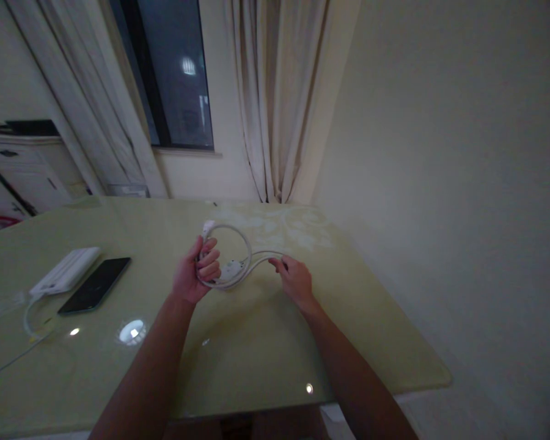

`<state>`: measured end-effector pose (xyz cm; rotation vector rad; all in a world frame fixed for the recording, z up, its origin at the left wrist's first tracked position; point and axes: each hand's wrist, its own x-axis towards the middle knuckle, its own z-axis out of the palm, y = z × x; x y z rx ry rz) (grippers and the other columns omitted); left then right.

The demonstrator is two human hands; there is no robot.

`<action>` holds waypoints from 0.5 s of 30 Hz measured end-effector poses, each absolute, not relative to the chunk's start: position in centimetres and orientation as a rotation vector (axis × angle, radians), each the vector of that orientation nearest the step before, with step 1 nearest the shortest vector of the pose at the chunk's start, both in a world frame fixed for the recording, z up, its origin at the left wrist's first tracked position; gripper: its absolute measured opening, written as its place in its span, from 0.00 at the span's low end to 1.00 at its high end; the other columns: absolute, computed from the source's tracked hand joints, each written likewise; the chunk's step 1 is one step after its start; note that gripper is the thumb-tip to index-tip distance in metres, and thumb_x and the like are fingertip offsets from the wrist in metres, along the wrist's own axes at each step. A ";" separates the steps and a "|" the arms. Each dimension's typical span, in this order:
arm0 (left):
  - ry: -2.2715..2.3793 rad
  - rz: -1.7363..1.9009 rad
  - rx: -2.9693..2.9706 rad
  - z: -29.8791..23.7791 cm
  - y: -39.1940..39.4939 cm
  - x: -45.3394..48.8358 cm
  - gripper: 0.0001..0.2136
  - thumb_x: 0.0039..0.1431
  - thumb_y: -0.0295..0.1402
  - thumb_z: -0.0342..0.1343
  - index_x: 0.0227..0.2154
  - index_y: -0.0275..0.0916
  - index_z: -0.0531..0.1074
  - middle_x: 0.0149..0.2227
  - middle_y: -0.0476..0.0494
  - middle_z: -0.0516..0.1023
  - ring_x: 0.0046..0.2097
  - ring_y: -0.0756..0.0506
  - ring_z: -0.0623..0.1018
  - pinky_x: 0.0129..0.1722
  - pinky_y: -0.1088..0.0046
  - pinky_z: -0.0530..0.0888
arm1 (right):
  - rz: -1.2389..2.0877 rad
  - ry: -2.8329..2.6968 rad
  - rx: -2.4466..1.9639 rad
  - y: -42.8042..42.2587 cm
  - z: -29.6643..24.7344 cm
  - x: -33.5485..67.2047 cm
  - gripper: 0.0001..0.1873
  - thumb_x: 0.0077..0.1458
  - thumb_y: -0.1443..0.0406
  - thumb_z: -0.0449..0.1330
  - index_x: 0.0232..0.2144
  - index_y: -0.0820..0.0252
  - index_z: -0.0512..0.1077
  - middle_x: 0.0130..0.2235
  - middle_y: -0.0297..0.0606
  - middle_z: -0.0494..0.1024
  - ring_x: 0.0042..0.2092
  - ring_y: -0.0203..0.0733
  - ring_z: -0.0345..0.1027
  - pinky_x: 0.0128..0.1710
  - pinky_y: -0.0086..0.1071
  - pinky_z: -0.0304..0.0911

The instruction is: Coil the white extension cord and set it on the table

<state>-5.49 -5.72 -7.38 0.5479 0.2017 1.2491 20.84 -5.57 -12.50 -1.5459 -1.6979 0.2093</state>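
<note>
My left hand (pixel 200 269) is closed round a looped white power cord (pixel 248 241), held above the table. The cord's white plug (pixel 208 227) sticks up over that hand's thumb. Further along, my right hand (pixel 294 278) pinches the same cord, with a stretch of it running between the two hands. Behind the loop, a white power strip (pixel 233 269) lies on the table, partly hidden by the cord and my left fingers.
The pale green glossy table (pixel 256 354) meets a wall (pixel 440 171) on the right. To the left lie a black phone (pixel 95 285) and a white box-shaped device (pixel 66 272) with a cable (pixel 26 318). Curtains (pixel 279 91) and a window (pixel 176 73) stand behind.
</note>
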 end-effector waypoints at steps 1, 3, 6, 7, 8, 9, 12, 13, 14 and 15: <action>0.226 1.184 0.588 -7.4 -5.9 -5.0 0.17 0.72 0.42 0.47 0.27 0.42 0.56 0.19 0.61 0.42 0.15 0.56 0.43 0.14 0.81 0.47 | 0.312 -1.664 -1.513 -5.4 -12.6 20.8 0.27 0.62 0.44 0.59 0.21 0.57 0.72 0.20 0.32 0.68 0.24 0.35 0.56 0.27 0.30 0.41; 0.261 1.098 0.670 -7.3 -6.1 -4.3 0.17 0.70 0.43 0.51 0.27 0.41 0.56 0.20 0.61 0.42 0.16 0.56 0.44 0.15 0.81 0.48 | 0.517 -1.580 -1.416 -5.1 -12.8 20.9 0.27 0.59 0.44 0.60 0.19 0.57 0.72 0.19 0.30 0.66 0.24 0.34 0.56 0.26 0.29 0.43; 0.287 1.045 0.776 -7.5 -6.3 -3.6 0.18 0.66 0.44 0.57 0.27 0.41 0.58 0.20 0.60 0.44 0.17 0.57 0.45 0.16 0.82 0.48 | 0.789 -1.387 -1.275 -4.7 -12.9 20.9 0.26 0.53 0.44 0.62 0.21 0.59 0.73 0.19 0.29 0.64 0.23 0.33 0.53 0.24 0.27 0.45; 0.305 1.025 0.815 -7.6 -6.3 -3.3 0.19 0.65 0.45 0.59 0.26 0.40 0.59 0.20 0.60 0.45 0.17 0.57 0.46 0.16 0.83 0.48 | 0.879 -1.318 -1.235 -4.7 -12.9 20.8 0.25 0.52 0.44 0.63 0.22 0.60 0.73 0.19 0.28 0.63 0.23 0.33 0.52 0.23 0.27 0.45; 0.334 1.007 0.858 -7.8 -6.4 -2.9 0.20 0.64 0.46 0.59 0.26 0.40 0.59 0.20 0.60 0.46 0.17 0.57 0.46 0.16 0.83 0.47 | 0.977 -1.258 -1.196 -4.7 -12.7 20.7 0.25 0.51 0.44 0.64 0.23 0.60 0.73 0.19 0.28 0.62 0.23 0.32 0.51 0.23 0.27 0.44; 0.375 1.000 0.904 -8.0 -6.4 -2.5 0.20 0.63 0.46 0.60 0.26 0.40 0.60 0.20 0.60 0.47 0.18 0.57 0.47 0.16 0.83 0.47 | 1.081 -1.212 -1.154 -4.9 -12.6 20.5 0.24 0.51 0.45 0.64 0.25 0.61 0.73 0.19 0.27 0.62 0.22 0.31 0.50 0.22 0.27 0.43; 0.540 1.085 1.015 -8.9 -6.6 -0.6 0.21 0.61 0.46 0.63 0.24 0.39 0.61 0.21 0.58 0.52 0.19 0.57 0.51 0.16 0.84 0.47 | 1.357 -1.145 -1.008 -5.8 -11.6 20.0 0.19 0.49 0.51 0.66 0.31 0.62 0.77 0.21 0.28 0.64 0.22 0.30 0.50 0.22 0.26 0.44; 0.594 1.140 1.035 -9.2 -6.7 0.2 0.21 0.60 0.46 0.64 0.24 0.38 0.62 0.21 0.57 0.53 0.19 0.57 0.53 0.16 0.84 0.48 | 1.418 -1.147 -0.962 -6.2 -11.2 19.8 0.18 0.48 0.53 0.66 0.35 0.62 0.78 0.22 0.29 0.66 0.23 0.29 0.51 0.22 0.25 0.44; 0.642 1.203 1.047 -9.5 -6.8 0.9 0.21 0.59 0.46 0.65 0.24 0.38 0.63 0.21 0.57 0.55 0.19 0.57 0.54 0.17 0.84 0.49 | 1.455 -1.159 -0.920 -6.6 -10.9 19.5 0.18 0.48 0.56 0.66 0.38 0.62 0.79 0.24 0.29 0.67 0.23 0.29 0.51 0.22 0.25 0.45; 0.683 1.266 1.052 -9.7 -6.9 1.6 0.20 0.59 0.47 0.65 0.25 0.37 0.65 0.21 0.56 0.56 0.19 0.57 0.56 0.17 0.83 0.50 | 1.473 -1.185 -0.883 -7.1 -10.6 19.2 0.20 0.48 0.57 0.65 0.42 0.62 0.79 0.25 0.30 0.68 0.23 0.29 0.52 0.22 0.25 0.46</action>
